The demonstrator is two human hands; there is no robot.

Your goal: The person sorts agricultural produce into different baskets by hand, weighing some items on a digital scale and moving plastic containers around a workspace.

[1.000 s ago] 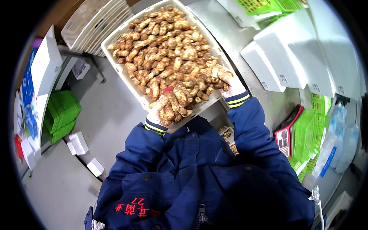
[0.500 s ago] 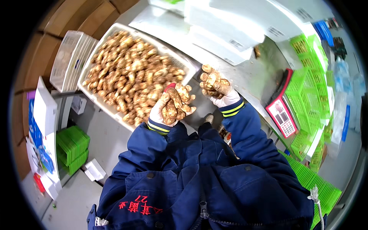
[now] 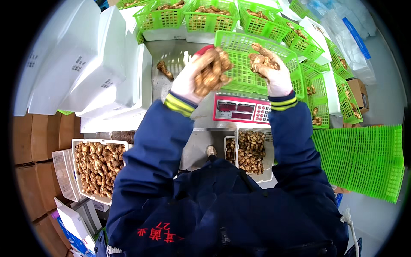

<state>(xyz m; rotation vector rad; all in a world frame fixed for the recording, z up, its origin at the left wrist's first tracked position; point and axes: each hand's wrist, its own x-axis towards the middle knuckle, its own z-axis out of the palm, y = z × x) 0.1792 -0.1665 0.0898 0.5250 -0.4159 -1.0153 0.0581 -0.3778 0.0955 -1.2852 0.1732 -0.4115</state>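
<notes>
My left hand (image 3: 190, 80), in a pale glove with a red patch, is closed round a bunch of knobby brown mushrooms (image 3: 213, 73). It is raised over the left side of a green plastic basket (image 3: 246, 88). More mushrooms (image 3: 262, 63) are in my right hand (image 3: 279, 78), closed round them above the basket's right part. The basket sits on a red and white digital scale (image 3: 241, 109); its mesh floor shows between my hands. One long mushroom (image 3: 165, 71) lies on the metal table left of my left hand.
Small green baskets (image 3: 212, 19) holding mushrooms line the back and right. White foam boxes (image 3: 107, 64) are stacked at left. Crates of mushrooms (image 3: 100, 169) (image 3: 251, 152) stand low at left and front. Nested green baskets (image 3: 359, 160) lie at right.
I have turned right, from the large white crate to the scale. Both hands have moved forward with their mushrooms and are now over the green basket.
</notes>
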